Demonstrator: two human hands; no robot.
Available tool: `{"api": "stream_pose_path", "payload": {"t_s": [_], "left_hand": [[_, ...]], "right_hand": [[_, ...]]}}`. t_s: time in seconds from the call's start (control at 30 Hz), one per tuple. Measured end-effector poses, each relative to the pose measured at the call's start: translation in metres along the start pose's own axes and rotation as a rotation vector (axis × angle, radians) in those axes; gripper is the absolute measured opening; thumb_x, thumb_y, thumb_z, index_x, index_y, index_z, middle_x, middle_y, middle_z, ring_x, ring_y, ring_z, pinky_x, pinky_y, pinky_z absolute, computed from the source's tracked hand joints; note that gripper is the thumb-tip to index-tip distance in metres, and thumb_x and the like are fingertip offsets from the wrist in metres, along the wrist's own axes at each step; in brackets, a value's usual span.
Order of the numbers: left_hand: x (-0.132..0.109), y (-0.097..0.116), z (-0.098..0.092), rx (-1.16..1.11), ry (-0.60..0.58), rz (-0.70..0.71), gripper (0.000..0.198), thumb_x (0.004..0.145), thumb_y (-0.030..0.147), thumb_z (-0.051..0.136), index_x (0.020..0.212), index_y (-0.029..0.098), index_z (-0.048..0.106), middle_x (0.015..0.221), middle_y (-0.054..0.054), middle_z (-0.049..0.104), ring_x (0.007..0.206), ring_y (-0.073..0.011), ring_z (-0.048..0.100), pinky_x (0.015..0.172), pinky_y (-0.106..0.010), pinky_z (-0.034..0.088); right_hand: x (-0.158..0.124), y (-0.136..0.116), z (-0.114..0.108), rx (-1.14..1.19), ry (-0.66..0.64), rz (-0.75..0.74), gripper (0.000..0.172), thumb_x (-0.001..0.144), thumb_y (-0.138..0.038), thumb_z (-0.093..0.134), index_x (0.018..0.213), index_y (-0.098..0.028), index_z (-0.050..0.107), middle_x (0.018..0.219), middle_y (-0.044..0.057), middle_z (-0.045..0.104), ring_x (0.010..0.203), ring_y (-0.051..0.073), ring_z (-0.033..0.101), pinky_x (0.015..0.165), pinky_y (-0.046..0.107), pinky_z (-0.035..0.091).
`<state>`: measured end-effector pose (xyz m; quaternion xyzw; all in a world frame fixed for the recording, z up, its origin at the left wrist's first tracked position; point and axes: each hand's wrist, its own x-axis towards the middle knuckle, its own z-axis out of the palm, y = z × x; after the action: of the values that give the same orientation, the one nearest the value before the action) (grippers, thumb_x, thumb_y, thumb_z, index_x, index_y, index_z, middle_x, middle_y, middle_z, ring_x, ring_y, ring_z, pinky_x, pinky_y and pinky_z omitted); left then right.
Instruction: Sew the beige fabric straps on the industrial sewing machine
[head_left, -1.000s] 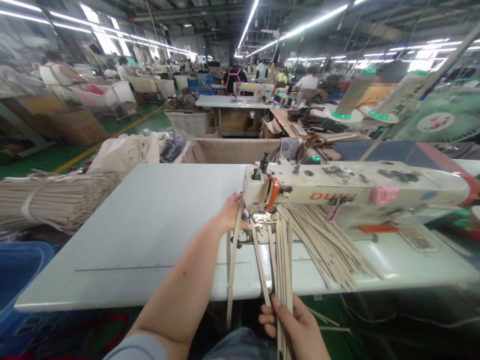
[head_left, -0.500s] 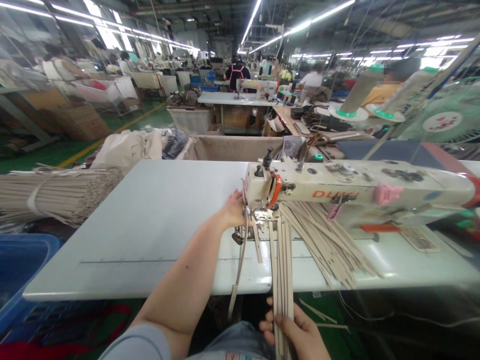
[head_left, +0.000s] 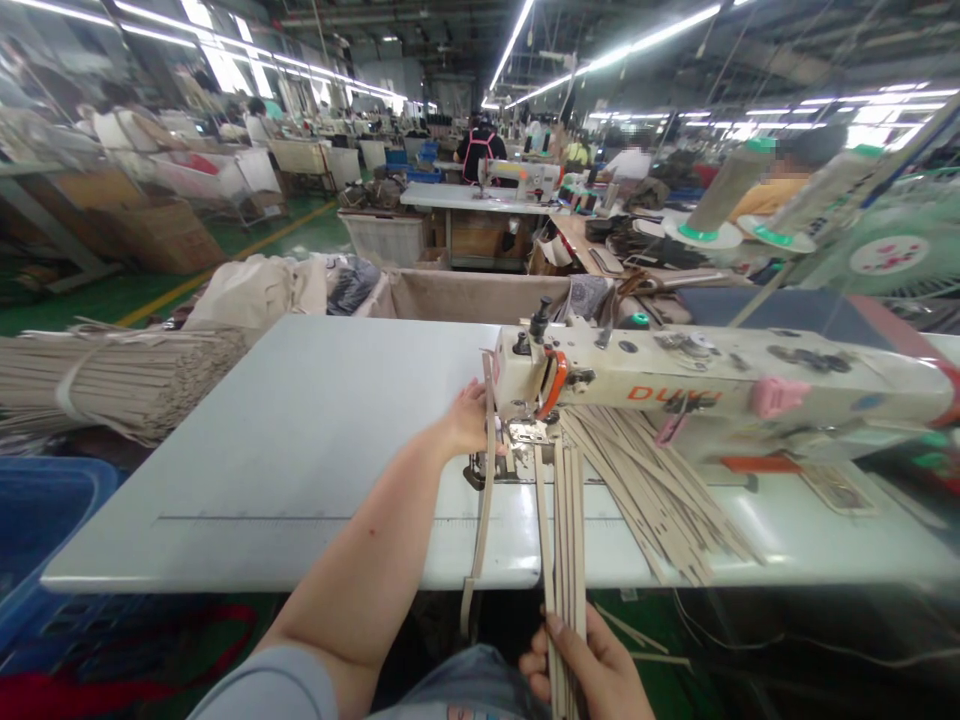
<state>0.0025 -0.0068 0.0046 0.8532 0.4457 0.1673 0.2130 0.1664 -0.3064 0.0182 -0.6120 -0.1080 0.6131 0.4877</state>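
Note:
My left hand (head_left: 469, 420) is at the left side of the sewing machine's head (head_left: 521, 375), its fingers partly hidden by a narrow beige strip (head_left: 486, 490). This strip runs upright past the hand and hangs over the table's front edge; the hand seems closed on it. By the thumb, a short strip end (head_left: 511, 460) lies at the metal needle plate (head_left: 529, 432). Below the table edge, my right hand (head_left: 581, 660) grips several beige strips (head_left: 568, 540) side by side, thumb on top. Their far ends rest on the table near the plate.
More loose strips (head_left: 660, 490) fan out under the machine arm (head_left: 735, 375). A tied bundle of strips (head_left: 112, 385) lies left of the white table (head_left: 322, 430), above a blue basket (head_left: 52, 540). Thread cones (head_left: 727, 190) stand at right. Other people sit at machines farther back.
The short strip by my left thumb has drawn in toward the needle plate, so less shows in front. Both hands stay nearly in place. The view has shifted slightly.

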Motion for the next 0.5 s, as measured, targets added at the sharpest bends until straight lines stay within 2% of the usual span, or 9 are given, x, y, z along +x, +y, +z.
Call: {"api": "stream_pose_path", "payload": {"t_s": [0.13,0.23,0.37,0.5], "left_hand": [[-0.0006,-0.0028,0.0012,-0.079,0.071,-0.063,0.099,0.049,0.033,0.1,0.141,0.024,0.061,0.157,-0.015,0.049,0.151,-0.0456,0.038,0.129,-0.062,0.032],[0.0006,-0.0047,-0.0012,-0.109,0.083,-0.098,0.091,0.055,0.034,0.096,0.138,0.02,0.062,0.154,-0.018,0.053,0.148,-0.0434,0.044,0.129,-0.06,0.034],[0.0032,-0.0077,-0.0014,-0.102,0.086,-0.165,0.087,0.061,0.034,0.093,0.139,0.012,0.061,0.152,-0.024,0.053,0.147,-0.0439,0.045,0.128,-0.059,0.034],[0.0045,-0.0091,0.0017,-0.117,0.137,-0.151,0.074,0.061,0.032,0.092,0.128,0.016,0.066,0.145,-0.021,0.059,0.144,-0.0422,0.049,0.128,-0.059,0.034]], "right_hand": [[0.0018,0.001,-0.0023,0.004,-0.012,0.013,0.061,0.052,-0.059,0.102,0.084,-0.017,0.072,0.064,0.002,0.076,0.058,0.02,0.075,0.051,0.024,0.056],[0.0023,0.0014,-0.0037,-0.001,-0.022,0.007,0.06,0.053,-0.058,0.102,0.084,-0.017,0.073,0.064,0.002,0.075,0.056,0.019,0.074,0.05,0.024,0.055],[0.0018,0.0012,-0.0041,-0.023,-0.015,0.009,0.059,0.054,-0.059,0.101,0.085,-0.017,0.074,0.065,0.003,0.076,0.052,0.017,0.071,0.048,0.022,0.053],[0.0021,0.0016,-0.0032,-0.035,0.0,-0.001,0.06,0.051,-0.061,0.101,0.083,-0.017,0.075,0.065,0.002,0.075,0.055,0.018,0.072,0.048,0.023,0.054]]}}
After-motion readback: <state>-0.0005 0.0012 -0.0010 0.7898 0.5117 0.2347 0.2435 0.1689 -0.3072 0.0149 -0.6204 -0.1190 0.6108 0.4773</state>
